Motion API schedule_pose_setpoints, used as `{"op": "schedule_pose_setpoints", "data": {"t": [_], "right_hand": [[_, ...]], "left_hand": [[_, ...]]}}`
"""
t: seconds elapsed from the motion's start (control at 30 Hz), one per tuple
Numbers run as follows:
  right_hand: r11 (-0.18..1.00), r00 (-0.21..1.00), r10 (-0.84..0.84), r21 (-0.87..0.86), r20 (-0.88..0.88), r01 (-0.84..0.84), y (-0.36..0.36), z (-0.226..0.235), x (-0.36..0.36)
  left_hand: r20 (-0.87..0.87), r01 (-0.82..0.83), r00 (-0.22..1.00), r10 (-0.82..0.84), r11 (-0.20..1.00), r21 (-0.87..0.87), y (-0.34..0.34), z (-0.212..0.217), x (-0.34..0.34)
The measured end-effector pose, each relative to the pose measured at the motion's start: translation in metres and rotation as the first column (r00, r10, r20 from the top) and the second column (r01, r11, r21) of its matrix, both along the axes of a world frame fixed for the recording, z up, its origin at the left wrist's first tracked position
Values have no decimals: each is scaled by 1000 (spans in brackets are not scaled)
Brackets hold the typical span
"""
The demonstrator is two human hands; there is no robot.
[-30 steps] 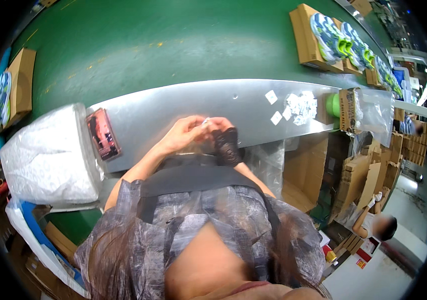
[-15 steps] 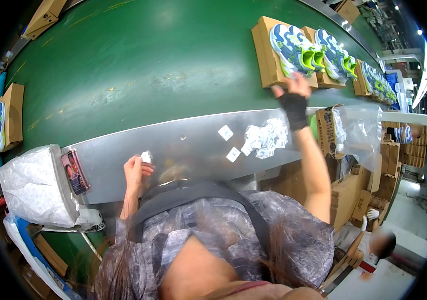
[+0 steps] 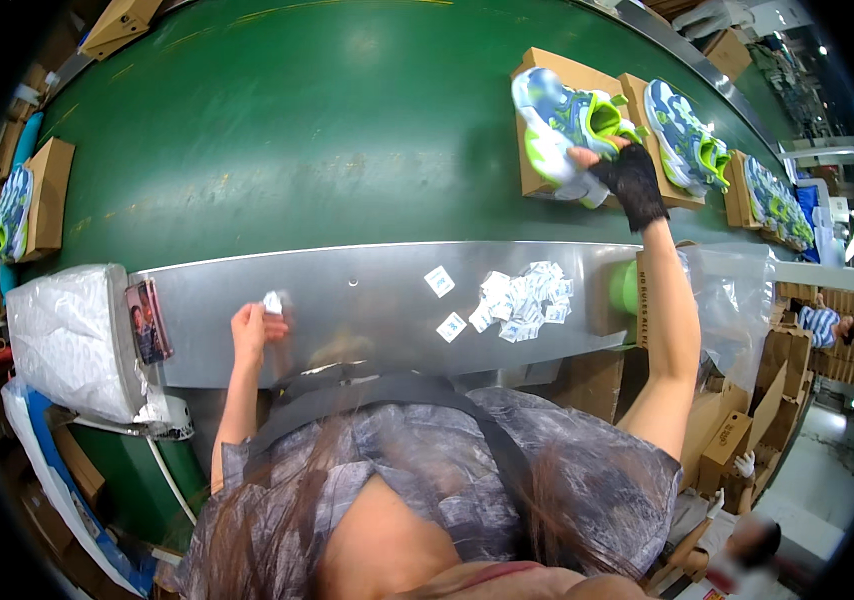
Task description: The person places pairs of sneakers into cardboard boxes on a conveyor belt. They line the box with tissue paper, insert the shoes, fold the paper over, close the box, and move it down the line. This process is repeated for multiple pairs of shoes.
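On the green belt, at the upper right, my right hand in a black fingerless glove grips a blue, white and lime sneaker around its heel and side. That sneaker tilts over a brown cardboard shoebox. Over the metal ledge at the left, my left hand pinches a small white packet, slightly blurred. A pile of similar white packets lies right of the middle of the ledge. Two single packets lie apart from it, one of them a loose packet.
More sneakers on boxes line the belt to the right. A box with sneakers stands far left. On the ledge are a phone-like picture panel and a wrapped white bundle. A clear plastic bag hangs at right; co-workers are beyond.
My right hand has gone from reaching at the nearest shoes to gripping one, which is now tilted. My left hand, still with a packet, has shifted slightly left. The view has shifted a little.
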State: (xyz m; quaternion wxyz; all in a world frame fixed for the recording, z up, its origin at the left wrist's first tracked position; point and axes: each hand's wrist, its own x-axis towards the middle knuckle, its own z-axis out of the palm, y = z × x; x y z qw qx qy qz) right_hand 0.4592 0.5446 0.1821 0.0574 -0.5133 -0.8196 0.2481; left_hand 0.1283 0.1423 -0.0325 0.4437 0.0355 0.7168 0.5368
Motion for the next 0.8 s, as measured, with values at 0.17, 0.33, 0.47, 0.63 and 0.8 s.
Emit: {"op": "schedule_pose_setpoints", "data": {"t": [0.17,0.33,0.47,0.63,0.8], "right_hand": [[697,835,550,534,33,-480,-104,-25,-28],[461,486,873,395,-40,-795,-192,-88,-103],[469,339,867,371,-364,-802,-208,-114,-141],[853,877,452,369,-165,-370,-62,-133,-54],[733,800,-193,625,568,-267,6,-208,31]], "left_hand": [[-422,87,906,35,960,266,60,66,-31],[-826,331,560,-70,932,145,126,111,-13],[-692,493,512,-509,834,-248,128,38,-12],[-378,306,869,-318,947,-94,108,16,-18],[-415,287,860,-297,954,-87,109,9,-15]]}}
